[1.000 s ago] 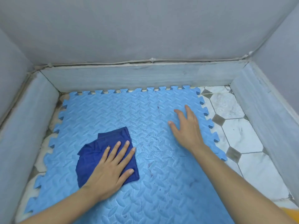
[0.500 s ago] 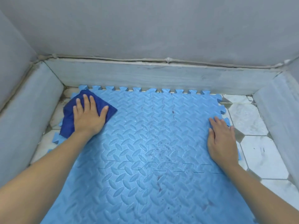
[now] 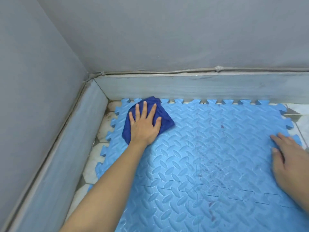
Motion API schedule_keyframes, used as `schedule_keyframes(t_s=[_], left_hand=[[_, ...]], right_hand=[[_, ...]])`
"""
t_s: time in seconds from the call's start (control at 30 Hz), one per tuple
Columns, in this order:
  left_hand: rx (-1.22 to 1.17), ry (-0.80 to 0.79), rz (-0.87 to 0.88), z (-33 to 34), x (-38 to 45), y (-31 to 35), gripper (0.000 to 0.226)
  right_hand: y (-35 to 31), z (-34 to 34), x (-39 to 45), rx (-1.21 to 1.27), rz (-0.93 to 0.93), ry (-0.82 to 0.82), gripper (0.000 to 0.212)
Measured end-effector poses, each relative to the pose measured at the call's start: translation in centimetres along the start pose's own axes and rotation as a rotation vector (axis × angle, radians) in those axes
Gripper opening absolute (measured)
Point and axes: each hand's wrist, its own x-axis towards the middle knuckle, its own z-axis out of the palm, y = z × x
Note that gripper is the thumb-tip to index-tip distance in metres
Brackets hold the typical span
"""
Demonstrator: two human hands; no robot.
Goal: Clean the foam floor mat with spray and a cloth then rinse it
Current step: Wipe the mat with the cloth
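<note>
A person wipes a blue foam floor mat (image 3: 209, 156) with a dark blue cloth (image 3: 164, 120) in the corner of a grey-walled room.

The left hand (image 3: 144, 126), fingers spread flat, presses the bunched cloth onto the mat's far left corner, close to the skirting (image 3: 200, 87). The right hand (image 3: 291, 162), also open and flat, bears down on the mat's right edge, apparently to steady it. The mat, made of interlocking tiles, lies on a pale tiled floor (image 3: 302, 124); dark specks and a wet sheen mark its middle. It looks light, soft and bendable, likely slick where wet, and its joints could part if lifted by one tile, so a two-handed hold at opposite toothed edges seems wisest for rinsing. No spray bottle is in view.
</note>
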Motion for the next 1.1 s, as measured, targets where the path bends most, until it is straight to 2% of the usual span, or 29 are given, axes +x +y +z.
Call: schedule_keyframes(t_s=[0.07, 0.13, 0.27, 0.4, 0.47, 0.6, 0.73, 0.87, 0.93, 1.1], left_hand=[[-0.009, -0.041, -0.107, -0.3, 0.6, -0.2, 0.07], [-0.013, -0.09, -0.053, -0.5, 0.1, 0.2, 0.075], [0.037, -0.119, 0.292, 0.1, -4.0, 3.4, 0.069], [-0.006, -0.151, 0.602, 1.6, -7.0, 11.8, 0.061], [-0.012, -0.152, 0.688, 2.4, -6.4, 16.1, 0.06], [0.019, -0.128, 0.664, 2.7, -3.0, 19.2, 0.068], [-0.011, -0.083, 0.353, 2.2, 0.6, 14.4, 0.083], [0.032, -0.043, 0.169, 1.6, 0.9, 9.4, 0.078], [0.021, -0.047, 0.225, 1.6, -0.7, 9.6, 0.072], [-0.063, -0.166, 0.672, 2.7, -6.7, 15.3, 0.062]], right_hand=[[0.0, 0.0, 0.0, -0.01, -0.018, 0.002, 0.059], [-0.2, -0.1, -0.1, -0.01, -0.023, 0.02, 0.054], [-0.7, -0.2, -0.4, -0.016, -0.006, 0.026, 0.049], [-0.9, -0.5, -0.6, 0.02, 0.036, 0.033, 0.043], [-1.0, -0.6, -0.5, 0.029, 0.034, 0.031, 0.047], [-0.8, -0.8, -0.5, 0.053, 0.044, 0.017, 0.039], [-0.9, -0.9, -0.7, 0.046, 0.058, 0.012, 0.039], [-1.1, -0.9, -0.7, -0.071, 0.087, 0.047, 0.048], [-1.1, -0.8, -0.5, -0.136, 0.151, 0.098, 0.055], [-0.4, -0.4, -0.4, -0.148, 0.254, 0.106, 0.067]])
